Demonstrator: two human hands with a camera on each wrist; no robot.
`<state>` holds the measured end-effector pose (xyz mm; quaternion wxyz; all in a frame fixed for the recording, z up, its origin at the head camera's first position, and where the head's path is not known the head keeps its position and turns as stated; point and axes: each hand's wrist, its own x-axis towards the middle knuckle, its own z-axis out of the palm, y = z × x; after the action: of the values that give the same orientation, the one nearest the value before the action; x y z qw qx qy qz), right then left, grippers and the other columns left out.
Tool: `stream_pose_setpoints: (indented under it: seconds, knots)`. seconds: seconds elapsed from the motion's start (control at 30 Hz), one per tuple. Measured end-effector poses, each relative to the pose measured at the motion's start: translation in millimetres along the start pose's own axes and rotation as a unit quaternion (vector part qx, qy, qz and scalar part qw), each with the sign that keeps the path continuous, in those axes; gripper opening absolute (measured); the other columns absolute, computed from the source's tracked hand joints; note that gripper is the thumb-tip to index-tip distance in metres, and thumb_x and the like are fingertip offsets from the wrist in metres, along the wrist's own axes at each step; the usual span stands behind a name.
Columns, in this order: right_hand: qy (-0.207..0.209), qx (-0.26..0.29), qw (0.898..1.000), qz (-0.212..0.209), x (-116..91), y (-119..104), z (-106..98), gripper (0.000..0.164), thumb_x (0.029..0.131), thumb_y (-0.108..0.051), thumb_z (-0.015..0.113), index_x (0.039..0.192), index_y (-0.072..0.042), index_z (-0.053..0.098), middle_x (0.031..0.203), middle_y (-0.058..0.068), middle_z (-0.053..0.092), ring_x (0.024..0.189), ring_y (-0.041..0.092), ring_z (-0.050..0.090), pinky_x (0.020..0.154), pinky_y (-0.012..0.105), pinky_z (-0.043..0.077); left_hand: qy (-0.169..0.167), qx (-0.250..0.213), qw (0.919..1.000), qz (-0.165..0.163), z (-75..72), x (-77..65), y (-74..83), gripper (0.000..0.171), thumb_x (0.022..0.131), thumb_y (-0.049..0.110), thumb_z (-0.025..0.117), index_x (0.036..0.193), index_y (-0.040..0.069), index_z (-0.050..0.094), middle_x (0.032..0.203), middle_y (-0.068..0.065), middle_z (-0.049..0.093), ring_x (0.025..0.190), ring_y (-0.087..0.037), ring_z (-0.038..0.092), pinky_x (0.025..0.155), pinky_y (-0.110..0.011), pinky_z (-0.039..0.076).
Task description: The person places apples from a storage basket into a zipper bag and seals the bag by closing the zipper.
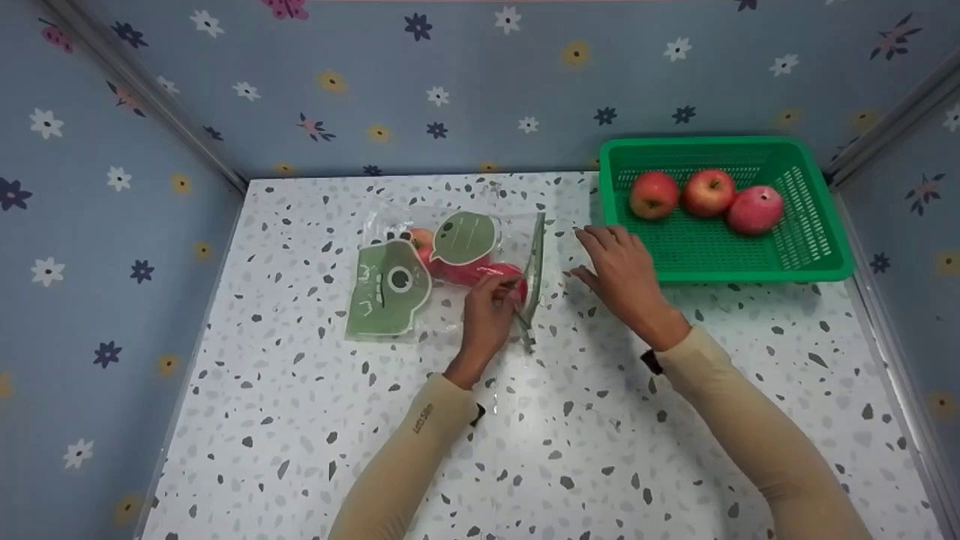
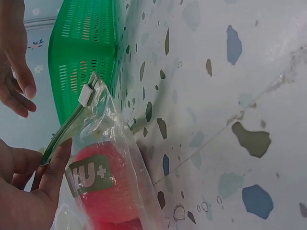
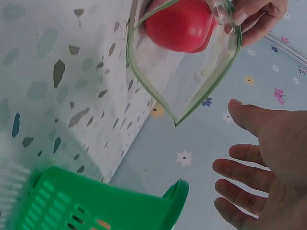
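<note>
A clear zip bag (image 1: 450, 315) with green printed patches lies on the speckled table, its green-edged mouth (image 3: 144, 79) spread apart toward the right. Inside it are red apples (image 3: 180, 26), partly hidden by the print and the left hand. My left hand (image 1: 489, 311) pinches the bag's edge near the mouth; a white slider (image 2: 86, 95) sits farther along that edge in the left wrist view. Between the bag and the basket hovers my right hand (image 1: 622, 281), fingers spread apart, holding nothing.
A green basket (image 1: 727, 276) stands at the back right with three apples (image 1: 709, 193) in it. Flower-patterned walls (image 1: 465, 82) enclose the table (image 1: 300, 450) at the back and both sides.
</note>
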<state>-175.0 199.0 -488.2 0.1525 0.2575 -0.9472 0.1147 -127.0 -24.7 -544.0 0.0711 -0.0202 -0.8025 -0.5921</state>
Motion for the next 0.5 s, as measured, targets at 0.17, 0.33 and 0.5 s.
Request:
stream_pose_setpoints:
  seconds: [0.17,0.33,0.5]
  knots:
    - [-0.003,-0.016,1.000,0.009,0.4,10.5,-7.7,0.057,0.089,-0.021,0.087,0.137,0.002,0.064,0.134,0.020,0.067,0.120,0.041,0.059,0.092,0.054,0.052,-0.002,0.003,1.0000,-0.002,0.4,0.3,-0.4,0.024,0.096,-0.008,0.065,0.117,-0.002,0.075,0.110,-0.016,0.073,0.097,-0.027,0.071,0.084,-0.033,0.058]
    - [-0.008,-0.021,0.999,0.028,2.9,22.8,-17.5,0.058,0.091,-0.021,0.086,0.139,0.002,0.063,0.136,0.021,0.066,0.122,0.042,0.058,0.096,0.055,0.052,-0.009,0.004,0.9999,-0.004,0.0,-0.5,-0.3,0.024,0.097,-0.007,0.066,0.120,-0.002,0.074,0.113,-0.015,0.072,0.098,-0.025,0.071,0.085,-0.032,0.058]
    - [-0.013,-0.009,0.999,0.051,5.9,38.4,-27.3,0.060,0.092,-0.021,0.084,0.142,0.003,0.061,0.139,0.023,0.063,0.125,0.044,0.055,0.098,0.059,0.050,-0.007,-0.003,1.0000,-0.003,0.0,-0.5,-1.9,0.024,0.097,-0.006,0.066,0.119,-0.002,0.074,0.112,-0.015,0.072,0.097,-0.025,0.071,0.084,-0.031,0.058]
